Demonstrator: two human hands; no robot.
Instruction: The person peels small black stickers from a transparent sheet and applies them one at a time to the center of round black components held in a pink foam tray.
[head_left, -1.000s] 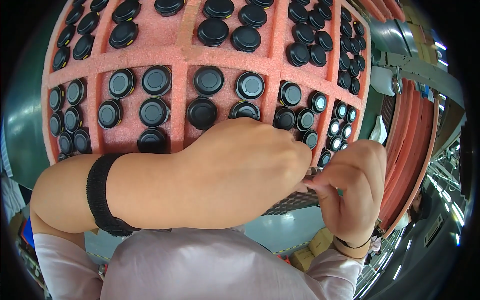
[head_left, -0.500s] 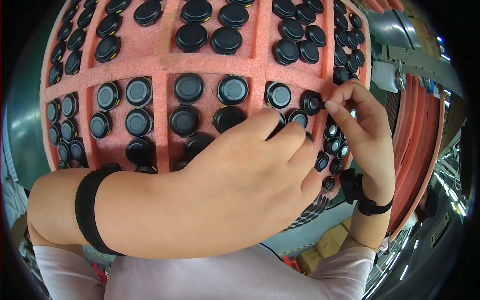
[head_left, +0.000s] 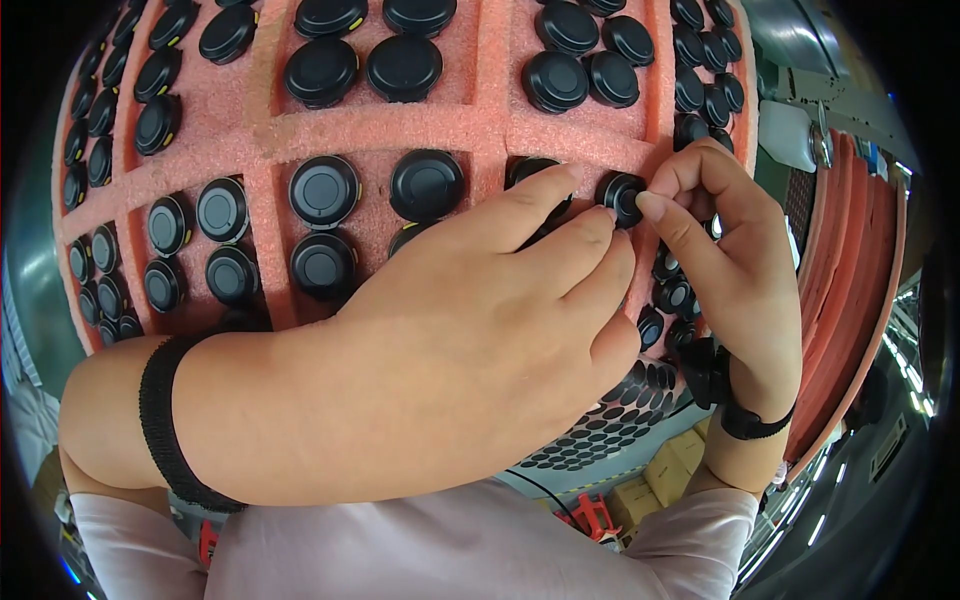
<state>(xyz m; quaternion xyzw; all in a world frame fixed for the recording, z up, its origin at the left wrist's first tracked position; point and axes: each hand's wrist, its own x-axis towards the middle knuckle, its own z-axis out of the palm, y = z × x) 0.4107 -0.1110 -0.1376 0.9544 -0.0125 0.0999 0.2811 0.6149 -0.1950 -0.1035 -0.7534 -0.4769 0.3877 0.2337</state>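
Observation:
My right hand (head_left: 725, 220) pinches with thumb and forefinger at the right edge of a small round black cap-like part (head_left: 620, 198). This part stands in a compartment of a pink foam tray (head_left: 375, 128). My left hand (head_left: 500, 285) reaches across from the left, its fingers bent down over the same compartment. One left fingertip touches the lower left edge of the small round part. Another black round part (head_left: 532, 168) lies partly under the left forefinger. The left thumb and whatever is beneath that palm are hidden.
More black round parts (head_left: 324, 190) fill the neighbouring compartments. A sheet with rows of black discs (head_left: 610, 420) lies below the tray. Stacked pink foam trays (head_left: 850, 280) stand at the right, near a white bottle (head_left: 787, 133). Cardboard boxes (head_left: 660, 475) and a red object (head_left: 592, 517) lie lower down.
The tray has shifted left in the view. My left fingers have moved up, closer to the right hand's fingertips and against the small part. The right hand keeps its pinch.

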